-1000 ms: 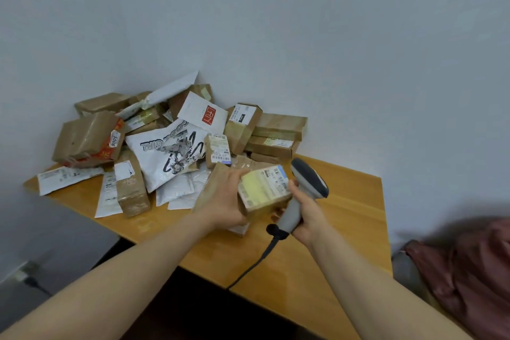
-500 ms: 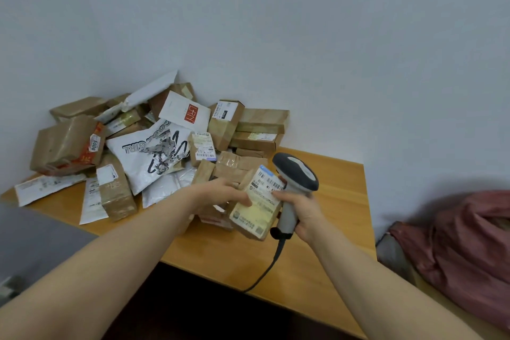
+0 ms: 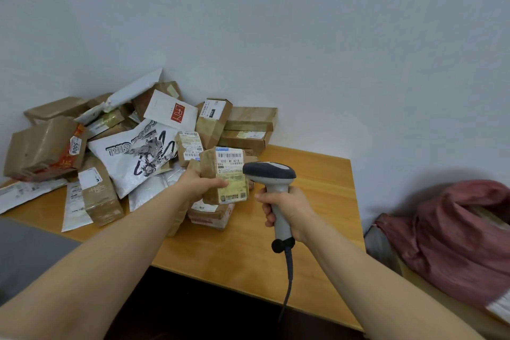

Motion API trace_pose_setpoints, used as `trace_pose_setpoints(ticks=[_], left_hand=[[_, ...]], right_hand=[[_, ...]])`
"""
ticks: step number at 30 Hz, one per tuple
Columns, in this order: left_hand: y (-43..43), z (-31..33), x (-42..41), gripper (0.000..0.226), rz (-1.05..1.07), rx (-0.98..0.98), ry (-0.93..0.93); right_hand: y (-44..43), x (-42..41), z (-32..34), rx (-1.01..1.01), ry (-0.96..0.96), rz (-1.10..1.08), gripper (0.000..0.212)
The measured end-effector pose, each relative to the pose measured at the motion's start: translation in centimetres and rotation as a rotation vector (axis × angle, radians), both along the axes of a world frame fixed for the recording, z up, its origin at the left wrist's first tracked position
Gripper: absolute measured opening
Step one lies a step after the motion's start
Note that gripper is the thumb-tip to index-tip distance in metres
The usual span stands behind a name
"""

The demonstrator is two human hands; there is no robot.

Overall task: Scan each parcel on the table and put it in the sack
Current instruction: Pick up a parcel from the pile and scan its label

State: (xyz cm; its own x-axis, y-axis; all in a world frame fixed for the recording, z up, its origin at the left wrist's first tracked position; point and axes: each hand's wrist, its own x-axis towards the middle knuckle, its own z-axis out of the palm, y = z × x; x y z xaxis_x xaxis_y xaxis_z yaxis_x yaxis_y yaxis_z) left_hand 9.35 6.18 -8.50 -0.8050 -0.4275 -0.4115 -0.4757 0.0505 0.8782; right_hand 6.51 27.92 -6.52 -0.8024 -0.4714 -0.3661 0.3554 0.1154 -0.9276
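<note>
My left hand (image 3: pixel 200 186) grips a small brown parcel (image 3: pixel 226 174) upright above the wooden table (image 3: pixel 317 190), its yellowish barcode label facing me. My right hand (image 3: pixel 287 211) holds the grey handheld scanner (image 3: pixel 271 174) by its handle, the dark head just right of the parcel and close to its label. The scanner's cable (image 3: pixel 287 284) hangs down over the table's front edge. A dark red sack (image 3: pixel 455 234) lies slumped on the floor to the right of the table.
A heap of brown boxes and white mailers (image 3: pixel 138 143) fills the table's back left against the wall. A flat box (image 3: pixel 212 214) lies under the held parcel. A grey surface (image 3: pixel 24 251) sits at the lower left.
The parcel has been lifted and turned upright so its label faces me. The scanner has moved right and a little away, its head now level with the label.
</note>
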Motion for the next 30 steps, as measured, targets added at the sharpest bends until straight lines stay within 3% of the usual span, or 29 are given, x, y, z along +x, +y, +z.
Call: trace_pose_setpoints(ticks=[7, 16, 30], left_hand=[[-0.3, -0.4, -0.3, 0.026, 0.005, -0.005, 0.007], [-0.5, -1.0, -1.0, 0.042, -0.05, -0.035, -0.038], [-0.2, -1.8, -2.7, 0.041, -0.085, -0.013, -0.079]], right_hand=[[0.0, -0.3, 0.9, 0.029, 0.02, -0.035, 0.016], [0.2, -0.3, 1.4, 0.047, 0.026, -0.055, 0.015], [0.6, -0.7, 1.5, 0.033, -0.005, -0.1, 0.018]])
